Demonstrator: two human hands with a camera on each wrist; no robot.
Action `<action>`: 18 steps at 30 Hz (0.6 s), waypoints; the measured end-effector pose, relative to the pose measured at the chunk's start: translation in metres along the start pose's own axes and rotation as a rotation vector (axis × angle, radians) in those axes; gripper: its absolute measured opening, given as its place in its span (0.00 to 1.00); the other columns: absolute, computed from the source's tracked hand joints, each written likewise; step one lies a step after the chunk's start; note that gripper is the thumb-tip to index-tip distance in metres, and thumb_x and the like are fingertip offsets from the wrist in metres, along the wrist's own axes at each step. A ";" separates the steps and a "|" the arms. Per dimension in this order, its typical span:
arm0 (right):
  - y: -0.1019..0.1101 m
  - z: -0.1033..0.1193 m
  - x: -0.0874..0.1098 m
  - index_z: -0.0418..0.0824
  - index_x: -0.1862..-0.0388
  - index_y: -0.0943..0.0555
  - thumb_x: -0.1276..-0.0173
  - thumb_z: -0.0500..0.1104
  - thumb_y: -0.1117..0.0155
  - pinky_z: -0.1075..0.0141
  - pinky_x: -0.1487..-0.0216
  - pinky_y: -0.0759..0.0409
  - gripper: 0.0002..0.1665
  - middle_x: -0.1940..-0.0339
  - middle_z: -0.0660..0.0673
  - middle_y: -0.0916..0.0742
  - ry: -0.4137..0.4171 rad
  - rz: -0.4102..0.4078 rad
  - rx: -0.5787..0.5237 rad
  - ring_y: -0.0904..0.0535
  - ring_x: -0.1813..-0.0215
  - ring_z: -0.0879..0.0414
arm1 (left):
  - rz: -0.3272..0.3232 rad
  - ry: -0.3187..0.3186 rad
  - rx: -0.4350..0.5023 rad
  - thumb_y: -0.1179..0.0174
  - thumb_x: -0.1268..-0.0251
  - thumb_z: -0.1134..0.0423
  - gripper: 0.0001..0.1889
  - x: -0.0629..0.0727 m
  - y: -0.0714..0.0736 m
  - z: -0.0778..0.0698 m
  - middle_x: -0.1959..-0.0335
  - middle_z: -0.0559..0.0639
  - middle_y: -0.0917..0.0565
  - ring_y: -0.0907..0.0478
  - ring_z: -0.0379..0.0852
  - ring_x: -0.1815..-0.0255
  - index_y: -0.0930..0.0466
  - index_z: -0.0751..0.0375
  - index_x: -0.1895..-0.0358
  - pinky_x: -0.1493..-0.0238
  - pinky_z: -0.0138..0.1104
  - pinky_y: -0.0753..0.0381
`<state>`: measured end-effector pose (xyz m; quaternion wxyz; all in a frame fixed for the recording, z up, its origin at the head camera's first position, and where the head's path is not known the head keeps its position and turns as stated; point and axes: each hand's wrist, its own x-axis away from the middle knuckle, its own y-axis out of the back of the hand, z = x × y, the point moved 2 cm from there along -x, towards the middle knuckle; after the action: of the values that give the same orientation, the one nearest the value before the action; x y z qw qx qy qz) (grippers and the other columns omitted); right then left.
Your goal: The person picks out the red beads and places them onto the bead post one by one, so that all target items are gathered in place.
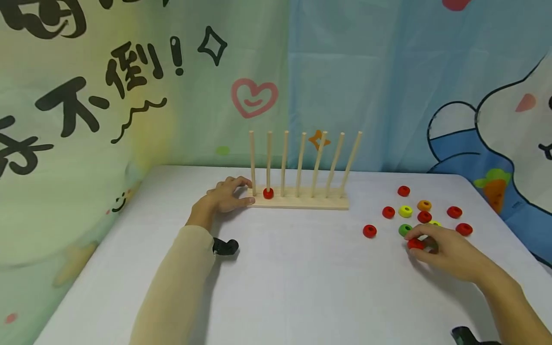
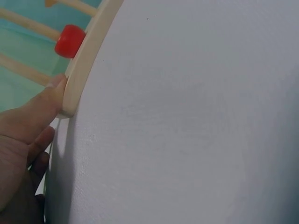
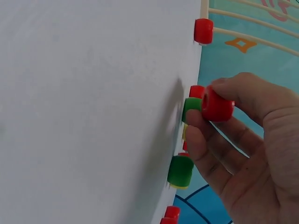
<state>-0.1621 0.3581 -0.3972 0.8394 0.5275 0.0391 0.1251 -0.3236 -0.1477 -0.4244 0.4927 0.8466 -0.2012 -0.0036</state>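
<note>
A wooden peg rack (image 1: 297, 201) with several upright pegs stands near the back of the table. One red bead (image 1: 268, 193) sits at the foot of its second peg from the left. My left hand (image 1: 226, 195) grips the rack's left end, thumb on the front edge; the left wrist view shows the thumb (image 2: 53, 93) against the wood. Over at the right, my right hand (image 1: 450, 251) pinches another red bead (image 3: 217, 105) between thumb and fingers, above the table. Close by lies a green bead (image 1: 404, 230), and a second green bead (image 3: 180, 171) shows below the fingers.
Loose beads lie scattered around the right hand: several red ones such as a red bead (image 1: 369, 231), a yellow bead (image 1: 405, 211) and an orange bead (image 1: 424, 205). A printed cloth (image 1: 345, 72) hangs behind the white table (image 1: 302, 278).
</note>
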 end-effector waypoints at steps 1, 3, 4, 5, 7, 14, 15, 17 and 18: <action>0.000 0.000 0.001 0.47 0.50 0.18 0.39 0.44 0.26 0.71 0.65 0.20 0.18 0.55 0.47 0.15 0.008 -0.008 -0.004 0.22 0.59 0.54 | -0.003 0.000 -0.003 0.42 0.38 0.33 0.28 -0.001 -0.001 -0.001 0.28 0.51 0.39 0.43 0.60 0.29 0.34 0.32 0.37 0.38 0.63 0.44; 0.002 0.001 0.003 0.47 0.50 0.18 0.38 0.43 0.27 0.70 0.65 0.20 0.17 0.57 0.48 0.16 0.027 -0.017 -0.011 0.24 0.61 0.55 | -0.005 -0.004 -0.007 0.42 0.38 0.33 0.27 -0.004 -0.004 -0.004 0.28 0.51 0.39 0.43 0.60 0.30 0.34 0.32 0.38 0.38 0.63 0.44; 0.001 0.002 0.000 0.48 0.50 0.18 0.38 0.43 0.28 0.70 0.66 0.21 0.17 0.58 0.49 0.16 0.037 -0.016 -0.009 0.25 0.62 0.55 | -0.008 -0.002 -0.007 0.42 0.37 0.34 0.27 -0.003 -0.003 -0.002 0.28 0.51 0.39 0.43 0.60 0.30 0.34 0.32 0.38 0.38 0.63 0.44; 0.001 0.004 -0.001 0.48 0.51 0.18 0.38 0.43 0.28 0.70 0.67 0.22 0.16 0.59 0.50 0.17 0.043 -0.017 -0.012 0.25 0.62 0.55 | -0.009 -0.005 -0.008 0.42 0.37 0.34 0.26 -0.002 -0.002 -0.002 0.28 0.51 0.39 0.43 0.60 0.30 0.34 0.32 0.38 0.38 0.63 0.44; 0.002 0.006 -0.003 0.49 0.53 0.18 0.38 0.42 0.28 0.70 0.67 0.22 0.14 0.62 0.51 0.18 0.050 -0.024 -0.004 0.26 0.63 0.55 | -0.006 -0.014 -0.002 0.42 0.37 0.34 0.27 -0.002 -0.002 -0.002 0.28 0.51 0.39 0.43 0.60 0.29 0.34 0.32 0.38 0.38 0.64 0.44; 0.005 0.009 -0.011 0.48 0.54 0.19 0.40 0.39 0.27 0.70 0.64 0.20 0.15 0.60 0.51 0.16 0.100 -0.061 0.013 0.22 0.60 0.54 | -0.001 -0.007 0.002 0.42 0.38 0.33 0.27 -0.003 -0.002 -0.004 0.28 0.50 0.39 0.43 0.59 0.29 0.34 0.32 0.38 0.38 0.63 0.44; 0.004 0.010 -0.011 0.47 0.54 0.18 0.41 0.39 0.26 0.70 0.62 0.19 0.16 0.59 0.51 0.16 0.106 -0.068 0.008 0.21 0.59 0.54 | 0.000 -0.003 0.000 0.42 0.38 0.33 0.27 -0.003 -0.002 -0.004 0.28 0.50 0.39 0.43 0.59 0.29 0.34 0.32 0.37 0.38 0.63 0.44; 0.001 0.012 -0.013 0.47 0.52 0.18 0.42 0.36 0.26 0.69 0.61 0.19 0.19 0.58 0.50 0.16 0.126 -0.077 -0.008 0.21 0.58 0.54 | 0.000 -0.001 -0.001 0.42 0.37 0.33 0.27 -0.001 -0.002 -0.002 0.28 0.51 0.39 0.43 0.60 0.29 0.34 0.33 0.37 0.38 0.63 0.44; -0.001 0.013 -0.014 0.46 0.51 0.18 0.42 0.35 0.26 0.69 0.60 0.18 0.20 0.57 0.50 0.15 0.132 -0.079 -0.015 0.20 0.58 0.54 | 0.002 0.001 -0.001 0.42 0.37 0.34 0.27 0.000 -0.002 -0.001 0.28 0.51 0.39 0.43 0.60 0.29 0.34 0.34 0.37 0.38 0.64 0.44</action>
<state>-0.1731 0.3426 -0.3930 0.8432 0.5098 0.1140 0.1268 -0.3223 -0.1462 -0.4255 0.4931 0.8462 -0.2017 -0.0029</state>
